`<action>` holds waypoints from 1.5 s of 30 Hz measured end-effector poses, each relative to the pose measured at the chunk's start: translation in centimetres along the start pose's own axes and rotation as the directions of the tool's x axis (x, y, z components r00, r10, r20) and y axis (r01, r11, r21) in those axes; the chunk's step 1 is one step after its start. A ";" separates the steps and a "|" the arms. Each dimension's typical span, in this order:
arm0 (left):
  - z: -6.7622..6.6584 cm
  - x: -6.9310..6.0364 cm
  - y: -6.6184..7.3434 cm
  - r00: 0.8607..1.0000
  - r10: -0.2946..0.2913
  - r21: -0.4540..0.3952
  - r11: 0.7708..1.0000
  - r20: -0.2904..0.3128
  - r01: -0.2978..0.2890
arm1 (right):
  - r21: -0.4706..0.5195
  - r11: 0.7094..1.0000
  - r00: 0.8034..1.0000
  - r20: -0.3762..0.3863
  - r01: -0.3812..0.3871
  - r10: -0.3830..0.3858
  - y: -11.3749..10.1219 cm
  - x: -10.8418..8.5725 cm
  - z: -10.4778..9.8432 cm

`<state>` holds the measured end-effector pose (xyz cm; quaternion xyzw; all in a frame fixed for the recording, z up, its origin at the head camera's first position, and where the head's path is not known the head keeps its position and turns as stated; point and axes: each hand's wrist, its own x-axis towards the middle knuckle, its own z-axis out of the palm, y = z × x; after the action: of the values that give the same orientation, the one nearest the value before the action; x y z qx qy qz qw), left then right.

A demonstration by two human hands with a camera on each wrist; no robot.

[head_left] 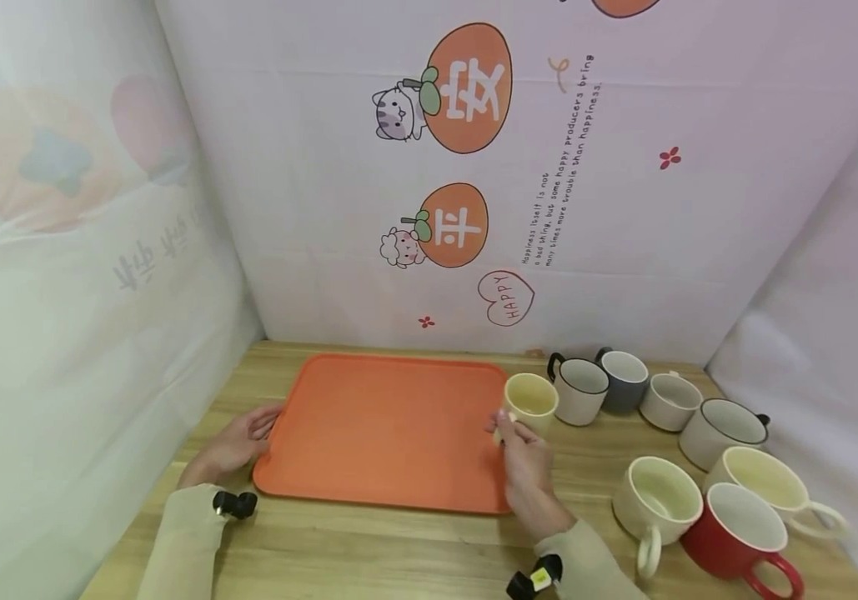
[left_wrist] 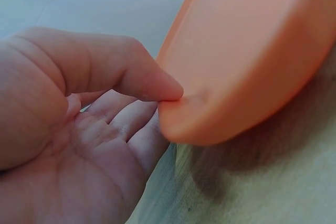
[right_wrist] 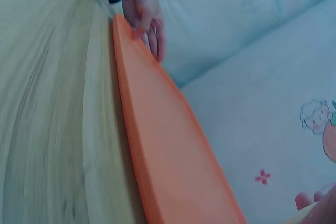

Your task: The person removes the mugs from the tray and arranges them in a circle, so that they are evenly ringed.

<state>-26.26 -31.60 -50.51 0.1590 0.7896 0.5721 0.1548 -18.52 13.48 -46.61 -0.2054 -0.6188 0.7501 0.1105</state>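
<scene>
An orange tray (head_left: 391, 433) lies on the wooden table. My left hand (head_left: 237, 446) is at its left edge; in the left wrist view the thumb (left_wrist: 152, 80) presses on the rim, with the other fingers extending behind and below it. My right hand (head_left: 526, 467) holds a pale yellow mug (head_left: 531, 396) upright by its handle, at the tray's right edge. I cannot tell whether the mug's base touches anything. The right wrist view catches only some fingertips (right_wrist: 325, 211) of that hand in the lower corner.
Right of the tray stand several mugs: a white one with a black rim (head_left: 580, 392), a grey one (head_left: 624, 383), a small white one (head_left: 670, 402), a wide black-rimmed one (head_left: 721, 433), cream ones (head_left: 657, 500), (head_left: 762, 483), and a red one (head_left: 736, 533). White printed cloth (head_left: 323, 208) hangs behind.
</scene>
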 end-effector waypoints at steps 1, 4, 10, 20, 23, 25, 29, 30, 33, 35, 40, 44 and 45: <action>0.0 0.0 0.0 1.000 0.004 0.001 1.000 -0.002 -0.004 | -0.012 1.000 1.000 -0.026 0.003 -0.003 0.0 0.2 -0.6; 0.0 -0.1 0.1 1.000 0.010 0.000 1.000 -0.001 -0.010 | 0.003 1.000 0.996 -0.082 0.018 -0.018 0.1 1.0 -2.3; -0.1 -0.2 -0.1 1.000 0.015 0.015 1.000 0.001 -0.015 | 0.059 0.994 0.978 -0.192 0.089 -0.076 0.8 2.5 -4.4; 0.1 0.0 -0.3 1.000 -0.010 -0.018 1.000 0.005 0.010 | 0.114 0.981 0.938 -0.326 0.158 -0.113 1.6 3.6 -6.1; 0.2 0.0 -0.3 1.000 -0.008 -0.013 1.000 0.009 0.008 | 0.120 0.980 0.933 -0.343 0.157 -0.108 1.4 3.7 -6.5; 0.2 0.0 -0.3 1.000 -0.014 -0.023 1.000 0.008 0.014 | 0.127 0.980 0.931 -0.351 0.154 -0.101 1.2 3.7 -6.6; 0.2 -0.1 -0.1 1.000 -0.017 -0.019 1.000 0.000 0.017 | 0.134 0.982 0.927 -0.368 0.134 -0.076 1.2 3.8 -6.5; 0.2 -0.1 -0.1 1.000 -0.015 -0.017 1.000 -0.003 0.015 | 0.131 0.983 0.925 -0.375 0.126 -0.068 1.2 3.8 -6.5; 0.1 0.0 -0.1 1.000 -0.012 -0.007 1.000 0.000 0.012 | 0.118 0.988 0.918 -0.394 0.097 -0.043 1.5 4.1 -6.2; 0.1 0.0 -0.1 1.000 -0.018 -0.010 1.000 0.001 0.018 | 0.116 0.989 0.917 -0.397 0.091 -0.038 1.6 4.3 -6.1; 0.1 -0.1 -0.2 0.999 -0.037 -0.016 0.999 -0.004 0.037 | 0.015 0.997 0.939 -0.336 0.078 -0.068 1.3 4.5 -6.4; 0.0 -0.1 -0.2 0.999 -0.037 -0.006 0.999 -0.010 0.037 | -0.291 0.956 0.987 -0.140 0.037 -0.081 0.3 3.0 -8.1; -0.1 -0.1 -0.2 0.999 -0.037 -0.005 0.999 -0.011 0.037 | -0.381 0.923 0.995 -0.069 0.045 -0.077 0.0 2.4 -8.8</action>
<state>-26.21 -31.77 -50.68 0.1408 0.7918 0.5719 0.1614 -16.78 22.26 -48.33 -0.2346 -0.7530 0.6035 0.1175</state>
